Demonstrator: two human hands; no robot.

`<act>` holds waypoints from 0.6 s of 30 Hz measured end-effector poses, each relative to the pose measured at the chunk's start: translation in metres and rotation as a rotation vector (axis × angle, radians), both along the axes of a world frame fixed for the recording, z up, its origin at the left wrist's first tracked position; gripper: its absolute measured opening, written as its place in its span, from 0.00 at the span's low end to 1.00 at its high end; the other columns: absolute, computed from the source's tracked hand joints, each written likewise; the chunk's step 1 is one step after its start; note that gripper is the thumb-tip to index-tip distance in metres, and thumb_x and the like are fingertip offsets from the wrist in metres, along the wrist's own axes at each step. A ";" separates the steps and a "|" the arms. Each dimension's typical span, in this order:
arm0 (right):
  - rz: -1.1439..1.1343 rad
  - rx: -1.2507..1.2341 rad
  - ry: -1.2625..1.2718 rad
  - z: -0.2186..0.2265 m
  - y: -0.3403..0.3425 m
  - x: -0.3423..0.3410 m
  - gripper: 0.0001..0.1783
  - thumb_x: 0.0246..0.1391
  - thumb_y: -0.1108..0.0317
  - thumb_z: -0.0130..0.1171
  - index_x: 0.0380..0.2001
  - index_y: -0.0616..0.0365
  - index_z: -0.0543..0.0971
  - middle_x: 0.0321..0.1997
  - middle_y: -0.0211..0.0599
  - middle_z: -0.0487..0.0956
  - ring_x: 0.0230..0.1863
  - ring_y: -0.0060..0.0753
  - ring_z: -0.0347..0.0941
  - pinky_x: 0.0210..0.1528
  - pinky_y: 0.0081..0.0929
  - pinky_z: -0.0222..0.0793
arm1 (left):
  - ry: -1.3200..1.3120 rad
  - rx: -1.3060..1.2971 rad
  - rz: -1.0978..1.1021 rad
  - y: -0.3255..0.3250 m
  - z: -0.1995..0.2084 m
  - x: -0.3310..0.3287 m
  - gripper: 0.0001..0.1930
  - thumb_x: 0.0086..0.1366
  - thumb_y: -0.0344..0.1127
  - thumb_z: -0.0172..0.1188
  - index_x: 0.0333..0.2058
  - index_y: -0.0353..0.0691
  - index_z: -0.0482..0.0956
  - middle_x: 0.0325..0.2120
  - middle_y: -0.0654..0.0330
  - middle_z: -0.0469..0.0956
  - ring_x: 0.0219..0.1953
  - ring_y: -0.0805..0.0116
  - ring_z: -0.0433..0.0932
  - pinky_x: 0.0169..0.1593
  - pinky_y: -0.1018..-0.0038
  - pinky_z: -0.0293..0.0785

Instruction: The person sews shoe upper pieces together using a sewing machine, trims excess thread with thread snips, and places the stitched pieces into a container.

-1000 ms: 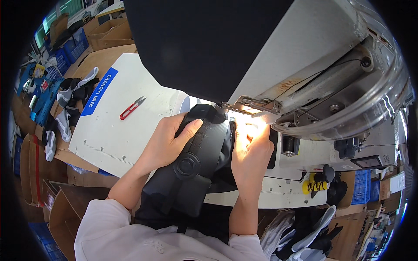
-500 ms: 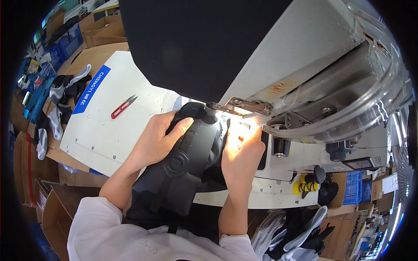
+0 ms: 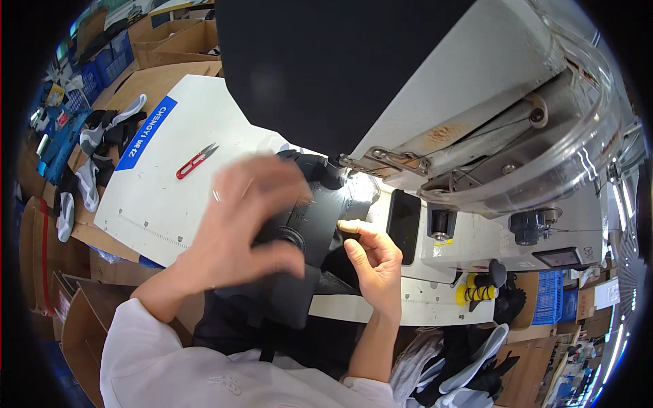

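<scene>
A black moulded piece with a raised round ring (image 3: pixel 314 238) lies on the white sewing table, its far end at the needle area of a sewing machine (image 3: pixel 408 129). My left hand (image 3: pixel 235 224), blurred by motion, is over the left side of the piece. Its thumb and fingers stand apart, and nothing shows between them. On the right edge of the piece, my right hand (image 3: pixel 381 268) has thumb and forefinger pinched close together. The machine's lamp lights the spot just beyond that hand.
Red-handled thread snips (image 3: pixel 196 163) lie on the white tabletop (image 3: pixel 160 211) to the left. A flat black phone-like slab (image 3: pixel 404 228) rests right of the work. Yellow thread spools (image 3: pixel 479 292) stand farther right. Black and white cut pieces (image 3: pixel 469 374) hang at lower right.
My left hand has come off the black piece and opened, moving nearer to me. My right hand has drawn back from the lit needle area. The black slab now shows more fully.
</scene>
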State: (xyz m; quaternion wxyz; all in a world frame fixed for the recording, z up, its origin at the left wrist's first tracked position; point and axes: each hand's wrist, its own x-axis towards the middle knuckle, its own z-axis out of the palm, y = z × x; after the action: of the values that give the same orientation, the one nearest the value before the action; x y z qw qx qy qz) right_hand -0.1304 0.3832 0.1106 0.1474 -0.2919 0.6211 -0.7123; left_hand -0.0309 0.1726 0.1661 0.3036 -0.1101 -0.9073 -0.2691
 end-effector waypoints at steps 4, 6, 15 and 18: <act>-0.087 -0.011 0.105 0.000 0.006 0.005 0.12 0.59 0.80 0.57 0.47 0.65 0.78 0.46 0.42 0.82 0.48 0.25 0.77 0.51 0.20 0.71 | -0.438 -0.257 -0.485 0.015 0.009 0.029 0.44 0.40 0.62 0.74 0.56 0.48 0.74 0.67 0.49 0.55 0.71 0.42 0.45 0.67 0.35 0.35; -0.165 -0.003 0.249 0.006 0.007 0.007 0.10 0.58 0.81 0.57 0.42 0.64 0.80 0.41 0.38 0.83 0.36 0.19 0.76 0.37 0.16 0.69 | -0.401 -0.398 -0.417 0.019 0.004 0.031 0.40 0.43 0.61 0.73 0.54 0.48 0.76 0.68 0.50 0.54 0.71 0.40 0.44 0.66 0.33 0.36; -0.306 0.422 0.738 0.029 0.002 0.023 0.16 0.53 0.83 0.55 0.40 0.52 0.83 0.25 0.40 0.65 0.20 0.39 0.65 0.23 0.30 0.61 | 0.216 -0.059 -0.324 0.025 -0.008 0.032 0.11 0.65 0.39 0.59 0.38 0.37 0.79 0.42 0.53 0.82 0.48 0.54 0.81 0.55 0.57 0.75; -0.349 0.475 0.799 0.032 0.003 0.022 0.16 0.53 0.83 0.54 0.40 0.52 0.83 0.25 0.40 0.66 0.21 0.40 0.66 0.24 0.32 0.62 | 0.247 -0.079 -0.309 0.032 -0.007 0.030 0.12 0.64 0.40 0.60 0.37 0.36 0.80 0.40 0.53 0.83 0.46 0.55 0.82 0.51 0.60 0.78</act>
State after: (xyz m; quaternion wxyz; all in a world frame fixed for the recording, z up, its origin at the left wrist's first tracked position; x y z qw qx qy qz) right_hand -0.1084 0.3866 0.1424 -0.1612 -0.3922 0.8138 -0.3975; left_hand -0.0013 0.2042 0.1596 0.3631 -0.2919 -0.8454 -0.2613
